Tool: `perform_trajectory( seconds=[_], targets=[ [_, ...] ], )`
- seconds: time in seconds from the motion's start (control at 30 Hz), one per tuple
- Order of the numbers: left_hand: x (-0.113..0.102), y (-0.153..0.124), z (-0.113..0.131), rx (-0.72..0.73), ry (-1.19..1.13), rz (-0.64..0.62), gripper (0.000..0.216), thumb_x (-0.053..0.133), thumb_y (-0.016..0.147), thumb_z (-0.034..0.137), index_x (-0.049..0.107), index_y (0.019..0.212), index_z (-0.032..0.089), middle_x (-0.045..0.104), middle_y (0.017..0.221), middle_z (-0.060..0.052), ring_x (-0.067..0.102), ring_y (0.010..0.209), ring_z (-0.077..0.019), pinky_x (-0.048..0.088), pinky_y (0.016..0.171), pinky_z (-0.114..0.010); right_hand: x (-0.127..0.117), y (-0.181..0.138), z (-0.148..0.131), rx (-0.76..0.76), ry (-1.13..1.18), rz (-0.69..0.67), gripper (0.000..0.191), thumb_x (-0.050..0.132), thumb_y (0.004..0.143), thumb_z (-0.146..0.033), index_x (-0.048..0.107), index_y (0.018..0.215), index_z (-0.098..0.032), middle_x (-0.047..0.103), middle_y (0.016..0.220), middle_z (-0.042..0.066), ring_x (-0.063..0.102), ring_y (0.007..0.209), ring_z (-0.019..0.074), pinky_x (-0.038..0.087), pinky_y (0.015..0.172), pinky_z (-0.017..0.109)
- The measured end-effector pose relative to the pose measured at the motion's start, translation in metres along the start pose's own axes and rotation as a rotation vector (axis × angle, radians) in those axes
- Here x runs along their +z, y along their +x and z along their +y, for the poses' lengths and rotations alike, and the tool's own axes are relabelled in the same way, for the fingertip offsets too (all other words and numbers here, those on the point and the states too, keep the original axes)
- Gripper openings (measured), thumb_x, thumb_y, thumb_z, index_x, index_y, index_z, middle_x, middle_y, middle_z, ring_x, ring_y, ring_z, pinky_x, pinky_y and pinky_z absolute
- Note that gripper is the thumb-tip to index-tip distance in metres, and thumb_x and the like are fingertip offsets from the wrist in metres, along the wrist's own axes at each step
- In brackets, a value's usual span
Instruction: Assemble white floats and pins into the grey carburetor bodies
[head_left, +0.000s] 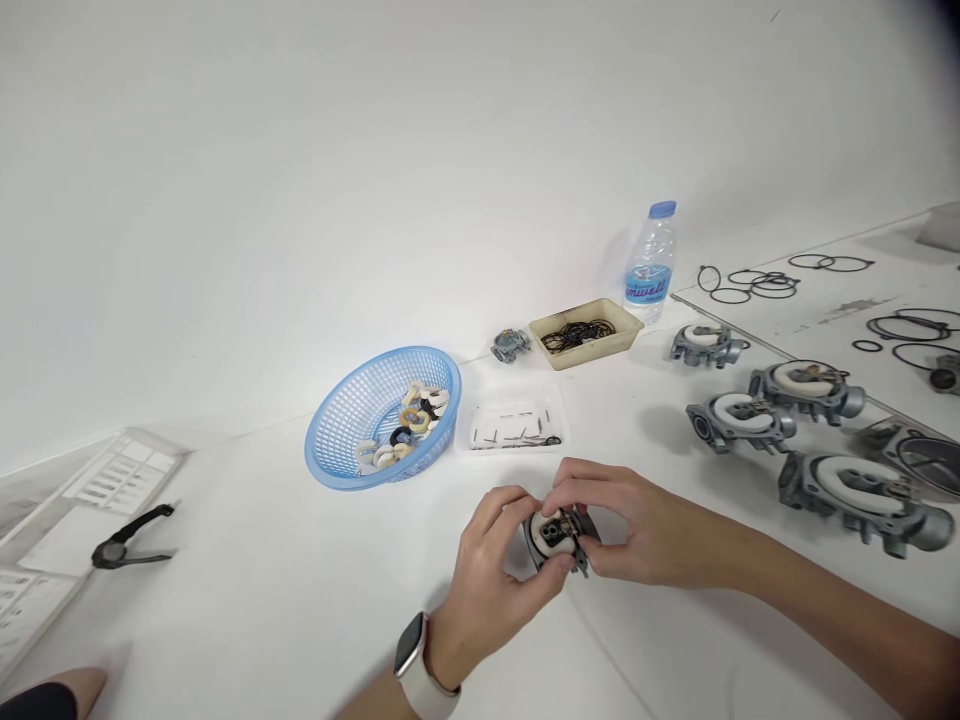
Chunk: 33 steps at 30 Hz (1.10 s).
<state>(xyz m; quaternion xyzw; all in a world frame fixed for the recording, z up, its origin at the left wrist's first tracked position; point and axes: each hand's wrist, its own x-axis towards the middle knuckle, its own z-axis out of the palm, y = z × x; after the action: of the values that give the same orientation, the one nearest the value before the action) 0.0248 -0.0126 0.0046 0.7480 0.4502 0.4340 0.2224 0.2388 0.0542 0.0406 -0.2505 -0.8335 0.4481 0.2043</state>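
Observation:
A grey metal carburetor [536, 545] with a white ring-shaped float [550, 548] in its open top rests on the white table in front of me. My left hand [491, 575] grips it from the left, thumb at the near edge and fingertips on the far rim. From the right, my right hand [626, 515] has its fingers closed at the carburetor's right side, by the float's hinge end. Whether a small part sits between those fingertips is hidden. Just beyond my hands lies a white tray [517, 448] with several thin metal pins.
A blue basket [330, 455] holds several floats. Behind stand a beige tray [592, 350] of black rings, a small carburetor [511, 345] and a water bottle [649, 265]. Several carburetors [862, 490] and black rings [776, 285] lie right. A black watch [112, 553] lies left.

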Motion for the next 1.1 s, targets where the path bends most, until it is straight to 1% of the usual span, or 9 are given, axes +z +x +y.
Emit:
perform_trajectory(
  seconds=[0.33, 0.47, 0.7, 0.87, 1.0, 1.1],
  targets=[
    [-0.0043, 0.0012, 0.0002, -0.031, 0.046, -0.110, 0.034, 0.070, 0.087, 0.018, 0.059, 0.119, 0.022, 0.062, 0.115, -0.008, 0.061, 0.105, -0.0241, 0.053, 0.092, -0.037, 0.0009, 0.0005, 0.0002, -0.019, -0.018, 0.004, 0.040, 0.057, 0.075, -0.001, 0.069, 0.106, -0.025, 0.057, 0.096, 0.000, 0.057, 0.080, 0.0133, 0.046, 0.069, 0.023],
    [-0.0054, 0.0023, -0.0013, -0.008, 0.072, -0.121, 0.033, 0.069, 0.089, 0.021, 0.058, 0.120, 0.022, 0.064, 0.115, -0.008, 0.061, 0.104, -0.0247, 0.053, 0.090, -0.038, 0.0011, 0.0014, 0.0007, -0.019, -0.031, 0.012, 0.040, 0.057, 0.075, -0.002, 0.069, 0.106, -0.025, 0.057, 0.095, 0.000, 0.057, 0.079, 0.0136, 0.046, 0.069, 0.024],
    [-0.0066, 0.0041, 0.0012, 0.004, 0.113, -0.124, 0.027, 0.067, 0.090, 0.024, 0.059, 0.116, 0.021, 0.067, 0.107, -0.008, 0.063, 0.098, -0.0251, 0.055, 0.085, -0.038, 0.0001, 0.0011, -0.0010, -0.038, -0.044, 0.011, 0.038, 0.058, 0.077, -0.002, 0.069, 0.106, -0.024, 0.058, 0.096, 0.001, 0.058, 0.081, 0.0145, 0.048, 0.071, 0.024],
    [-0.0057, 0.0030, 0.0012, -0.006, 0.127, -0.145, 0.028, 0.066, 0.091, 0.024, 0.057, 0.118, 0.022, 0.067, 0.109, -0.007, 0.063, 0.099, -0.0247, 0.054, 0.086, -0.037, 0.0017, 0.0007, 0.0010, -0.068, -0.062, 0.037, 0.037, 0.057, 0.076, -0.001, 0.068, 0.104, -0.023, 0.057, 0.094, 0.001, 0.057, 0.081, 0.0143, 0.048, 0.072, 0.024],
    [-0.0055, 0.0025, 0.0016, -0.042, 0.114, -0.209, 0.026, 0.063, 0.095, 0.027, 0.055, 0.120, 0.022, 0.066, 0.111, -0.007, 0.063, 0.100, -0.0247, 0.053, 0.086, -0.037, 0.0041, 0.0000, 0.0034, -0.093, -0.112, 0.059, 0.037, 0.055, 0.076, -0.002, 0.067, 0.104, -0.023, 0.058, 0.094, 0.001, 0.056, 0.081, 0.0147, 0.047, 0.071, 0.025],
    [-0.0065, 0.0033, 0.0020, -0.067, 0.096, -0.268, 0.028, 0.061, 0.097, 0.029, 0.055, 0.123, 0.023, 0.066, 0.115, -0.007, 0.063, 0.101, -0.0249, 0.053, 0.087, -0.038, 0.0064, -0.0005, 0.0057, -0.161, -0.170, 0.097, 0.035, 0.053, 0.078, -0.003, 0.067, 0.104, -0.022, 0.059, 0.093, 0.002, 0.056, 0.082, 0.0164, 0.047, 0.073, 0.028]
  ],
)
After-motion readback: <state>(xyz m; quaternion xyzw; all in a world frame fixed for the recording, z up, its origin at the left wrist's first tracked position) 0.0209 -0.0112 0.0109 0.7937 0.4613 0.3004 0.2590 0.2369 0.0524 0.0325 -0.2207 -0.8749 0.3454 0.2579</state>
